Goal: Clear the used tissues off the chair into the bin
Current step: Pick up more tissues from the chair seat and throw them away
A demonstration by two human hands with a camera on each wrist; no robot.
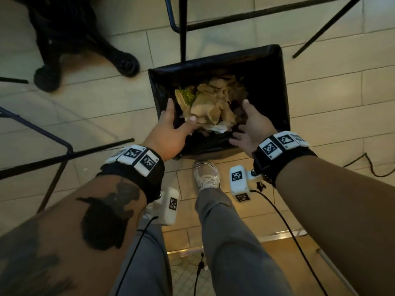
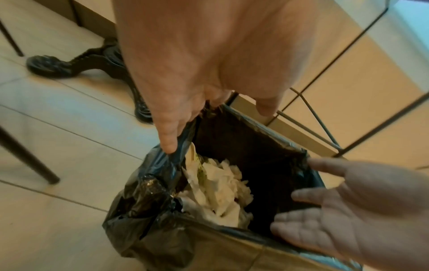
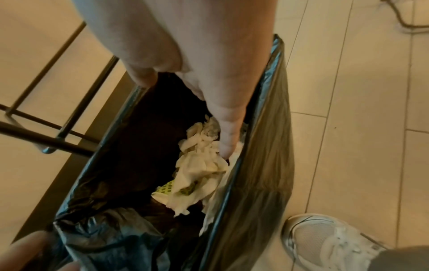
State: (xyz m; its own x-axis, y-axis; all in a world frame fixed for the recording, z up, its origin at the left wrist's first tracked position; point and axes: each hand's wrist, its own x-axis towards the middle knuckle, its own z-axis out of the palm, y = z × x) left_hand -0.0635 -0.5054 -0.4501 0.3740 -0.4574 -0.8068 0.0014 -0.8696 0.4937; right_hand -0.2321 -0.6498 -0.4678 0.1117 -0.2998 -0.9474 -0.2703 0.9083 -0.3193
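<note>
Tiled floor (image 1: 96,107); at centre frame, both hands, left hand (image 1: 171,129) and right hand (image 1: 250,127), hover empty with fingers spread over the bin (image 1: 267,60); brushing its loose liner (image 2: 144,192) could spill heaped tissues (image 1: 213,105).

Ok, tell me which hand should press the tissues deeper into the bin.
Right, probably. The right hand already reaches inside the bin, its fingers at the crumpled tissues. The left hand is open at the bin's left rim by the black liner.
</note>
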